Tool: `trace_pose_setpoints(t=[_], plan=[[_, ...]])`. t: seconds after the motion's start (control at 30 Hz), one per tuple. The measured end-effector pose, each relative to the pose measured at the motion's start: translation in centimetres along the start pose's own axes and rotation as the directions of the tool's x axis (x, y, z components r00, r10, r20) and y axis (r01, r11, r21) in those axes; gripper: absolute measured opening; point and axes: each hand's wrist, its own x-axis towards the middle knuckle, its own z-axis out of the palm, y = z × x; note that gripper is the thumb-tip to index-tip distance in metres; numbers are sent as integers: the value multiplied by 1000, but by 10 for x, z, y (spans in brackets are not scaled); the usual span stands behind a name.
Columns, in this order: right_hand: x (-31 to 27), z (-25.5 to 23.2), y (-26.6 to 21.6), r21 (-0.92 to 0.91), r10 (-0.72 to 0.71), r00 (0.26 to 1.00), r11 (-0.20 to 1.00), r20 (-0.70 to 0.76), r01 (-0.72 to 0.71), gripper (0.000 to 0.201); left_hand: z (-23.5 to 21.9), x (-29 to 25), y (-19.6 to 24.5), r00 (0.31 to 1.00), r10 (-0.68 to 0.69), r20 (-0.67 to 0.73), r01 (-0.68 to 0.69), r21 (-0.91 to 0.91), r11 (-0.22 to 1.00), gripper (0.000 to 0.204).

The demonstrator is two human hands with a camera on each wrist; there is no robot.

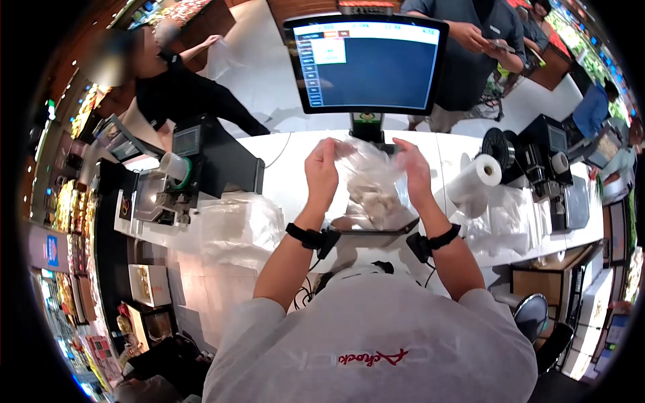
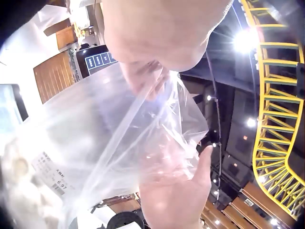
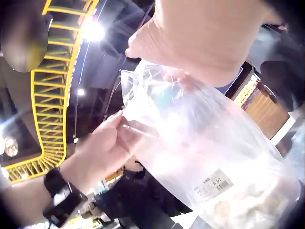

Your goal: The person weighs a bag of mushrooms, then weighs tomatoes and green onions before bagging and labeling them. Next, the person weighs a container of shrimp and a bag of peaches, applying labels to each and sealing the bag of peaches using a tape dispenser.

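Note:
A clear plastic bag (image 1: 366, 191) holding pale pieces stands upright between the hands, above a tray on the counter. A printed label (image 2: 52, 179) is stuck on its side, also visible as a label (image 3: 213, 187) in the right wrist view. The left hand (image 1: 322, 173) pinches the bag's upper edge with curled fingers. At the other side of the bag's top, the blurred right hand (image 1: 415, 169) has its thumb apart; in the left wrist view this right hand (image 2: 174, 198) touches the plastic, its fingers partly hidden by it.
A monitor (image 1: 369, 67) stands behind the bag. Flat plastic bags (image 1: 238, 225) lie at the left, more bags (image 1: 500, 218) at the right beside a plastic roll (image 1: 477, 178). Machines stand at both counter ends. People are beyond the counter, one holding a phone (image 1: 500, 46).

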Motion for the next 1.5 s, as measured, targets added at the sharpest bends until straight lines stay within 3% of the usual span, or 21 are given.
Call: trace_pose_setpoints(t=[0.1, 0.2, 0.23, 0.33, 0.47, 0.53, 0.6, 0.67, 0.7, 0.8, 0.83, 0.9, 0.97, 1.0, 1.07, 1.1, 1.27, 1.3, 1.4, 1.47, 1.5], plan=[[-14, 22, -1, -294, -168, 965, 929, 203, 224, 78, 1, -13, 10, 1000, 1, -30, 0, 31, 1000, 43], [-21, 45, 5, -498, -96, 959, 838, 268, 223, 52, -2, -33, 15, 1000, -15, 17, 13, 106, 994, 43], [-15, 51, 0, -403, -206, 954, 871, 219, 281, 21, -4, -38, 23, 999, -25, 38, 17, 183, 983, 41], [-3, 66, -26, -227, -40, 996, 972, 75, 56, 12, -12, -50, 32, 985, 63, 164, -86, 138, 987, 41], [5, 89, -40, -368, -116, 983, 916, 139, 160, 8, -34, -67, 42, 960, 84, 268, -89, 6, 996, 61], [4, 101, -40, -371, -197, 951, 887, 236, 276, 8, -53, -79, 19, 943, 89, 321, -160, 201, 966, 77], [4, 116, -33, -346, -349, 860, 807, 372, 478, 8, -64, -90, 11, 922, -106, 373, -37, 357, 933, 80], [0, 138, -49, -414, -302, 781, 713, 547, 566, 9, -70, -96, 2, 858, -404, 318, 141, 611, 779, 74], [-3, 148, -54, -441, -263, 738, 661, 622, 607, 10, -81, -95, -24, 870, -326, 369, -26, 696, 717, 59], [-4, 170, -53, -299, -398, 745, 736, 535, 607, 15, -108, -94, -27, 864, -330, 380, 7, 647, 762, 49], [-9, 173, -76, -258, 55, 893, 964, 446, 70, 23, -116, -94, -27, 836, -304, 457, -77, 645, 760, 46], [-10, 177, -57, -38, 29, 881, 999, 472, -13, 74, -127, -97, 1, 905, -213, 367, 58, 391, 919, 42], [-9, 189, -43, 124, -14, 784, 989, 621, -80, 126, -142, -87, 51, 873, -422, 244, 344, 305, 888, 37], [-14, 199, -31, 136, 15, 754, 981, 656, -138, 131, -155, -89, 50, 910, -324, 259, 218, 364, 906, 35], [-23, 227, -7, 52, 53, 629, 988, 776, -148, 129, -176, -95, 48, 937, -134, 323, -35, 468, 883, 31], [-24, 243, -3, 132, -10, 584, 977, 812, -168, 117, -183, -87, 55, 904, 155, 399, -326, 406, 854, 24], [-43, 320, 30, -49, 295, 548, 907, 782, -419, 59, -248, -61, 93, 832, 53, 552, -459, 632, 625, 21], [-42, 327, 44, -302, 373, 510, 928, 775, -219, 55, -261, -61, 98, 861, 10, 508, -387, 643, 661, 19], [-65, 368, 70, -240, 180, 782, 970, 597, -41, 39, -297, -57, 91, 930, -67, 362, -259, 771, 582, 20], [-59, 393, 73, -163, 277, 850, 960, 448, -227, 38, -323, -52, 95, 952, -167, 258, -130, 830, 542, 22], [-56, 406, 58, -109, 198, 892, 980, 407, -168, 40, -337, -52, 88, 966, -124, 226, -127, 837, 532, 26]])
